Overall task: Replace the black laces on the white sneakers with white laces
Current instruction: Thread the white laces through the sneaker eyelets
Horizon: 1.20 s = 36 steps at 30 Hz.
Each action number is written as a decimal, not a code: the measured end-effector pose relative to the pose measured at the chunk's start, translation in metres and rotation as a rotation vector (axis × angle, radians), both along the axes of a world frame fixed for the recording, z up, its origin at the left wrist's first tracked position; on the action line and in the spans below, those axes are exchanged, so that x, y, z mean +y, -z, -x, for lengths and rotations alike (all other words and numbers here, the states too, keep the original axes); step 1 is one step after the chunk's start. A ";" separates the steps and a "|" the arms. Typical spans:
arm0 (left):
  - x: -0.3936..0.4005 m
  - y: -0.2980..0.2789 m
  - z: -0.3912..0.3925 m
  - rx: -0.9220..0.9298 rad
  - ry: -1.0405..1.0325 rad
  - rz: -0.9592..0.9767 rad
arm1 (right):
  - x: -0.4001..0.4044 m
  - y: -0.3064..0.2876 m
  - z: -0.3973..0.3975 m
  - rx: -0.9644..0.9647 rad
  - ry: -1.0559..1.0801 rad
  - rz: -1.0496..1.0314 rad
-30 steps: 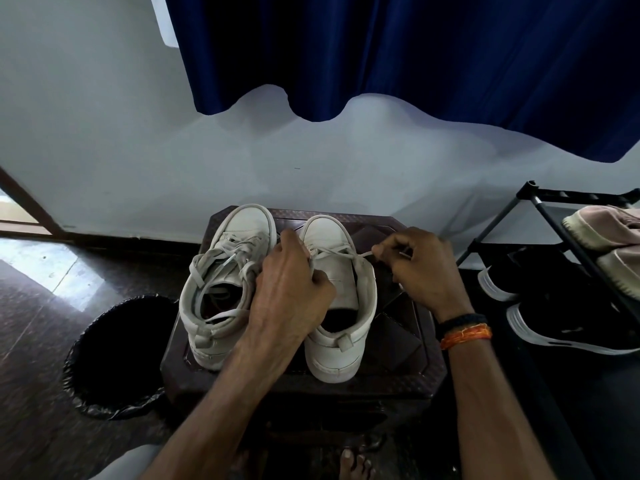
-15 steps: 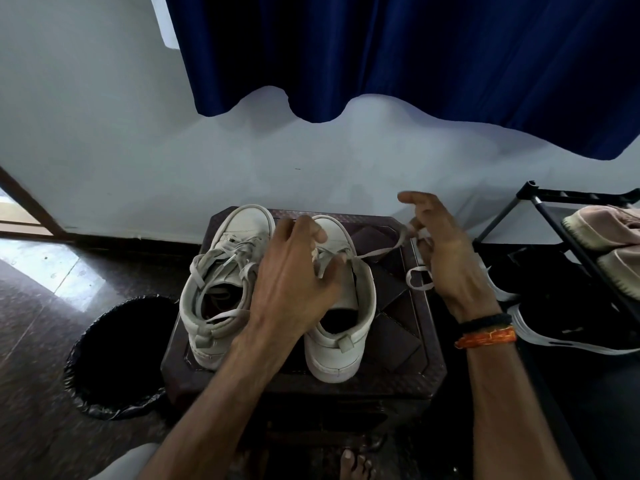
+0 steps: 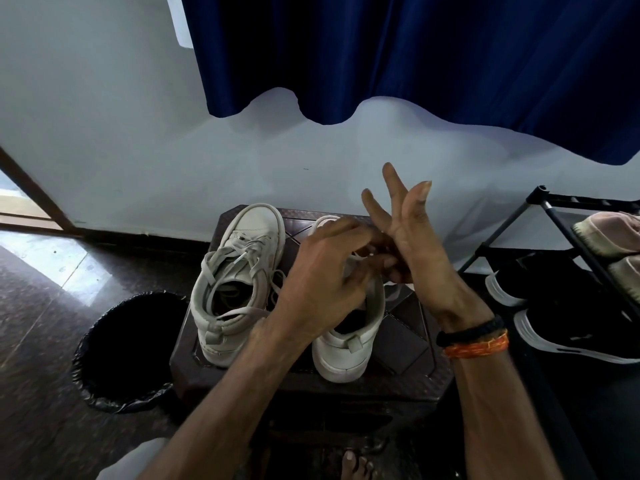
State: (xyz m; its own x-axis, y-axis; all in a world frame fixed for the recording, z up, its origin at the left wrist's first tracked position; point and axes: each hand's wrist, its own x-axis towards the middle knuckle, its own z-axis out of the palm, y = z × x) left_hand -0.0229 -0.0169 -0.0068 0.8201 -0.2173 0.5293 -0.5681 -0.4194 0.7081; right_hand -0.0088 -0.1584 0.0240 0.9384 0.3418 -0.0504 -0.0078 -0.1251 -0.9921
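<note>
Two white sneakers stand side by side on a dark brown stool (image 3: 408, 344), toes toward the wall. The left sneaker (image 3: 239, 271) carries loosely threaded white laces. My left hand (image 3: 322, 278) hovers over the right sneaker (image 3: 346, 348) and hides its tongue; its fingertips pinch a white lace (image 3: 394, 292) above the eyelets. My right hand (image 3: 412, 237) is raised just right of it, thumb and two fingers pointing up, the lower fingers curled around the same lace. A slack piece of lace lies on the stool under that hand. I see no black lace.
A black-lined waste bin (image 3: 131, 344) sits on the floor left of the stool. At the right stands a black shoe rack (image 3: 568, 233) with black sneakers (image 3: 571, 327) and pale shoes. A blue curtain (image 3: 415, 46) hangs above. A bare foot (image 3: 356, 465) shows below the stool.
My right hand swung out to the right with the lace, then came back in and up against my left hand. My left hand stayed over the right sneaker.
</note>
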 end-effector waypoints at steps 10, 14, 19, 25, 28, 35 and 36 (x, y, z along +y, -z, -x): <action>-0.005 0.001 0.001 0.213 -0.059 0.261 | 0.002 0.004 0.001 0.003 -0.031 -0.060; -0.007 0.002 0.000 0.221 -0.067 0.316 | 0.002 0.002 0.002 -0.009 -0.021 -0.053; -0.005 -0.003 -0.003 0.229 -0.068 0.439 | -0.006 0.007 -0.003 -0.128 0.104 0.113; 0.014 -0.011 -0.009 0.462 -0.068 0.643 | -0.017 0.012 -0.012 -0.402 0.183 0.194; 0.019 -0.012 -0.009 0.531 -0.077 0.641 | -0.015 0.012 -0.012 -0.417 0.196 0.250; 0.032 -0.016 -0.012 0.583 -0.132 0.427 | -0.006 0.018 -0.012 -0.513 0.223 0.402; 0.035 -0.016 -0.012 0.593 -0.145 0.402 | -0.004 0.019 -0.011 -0.524 0.235 0.428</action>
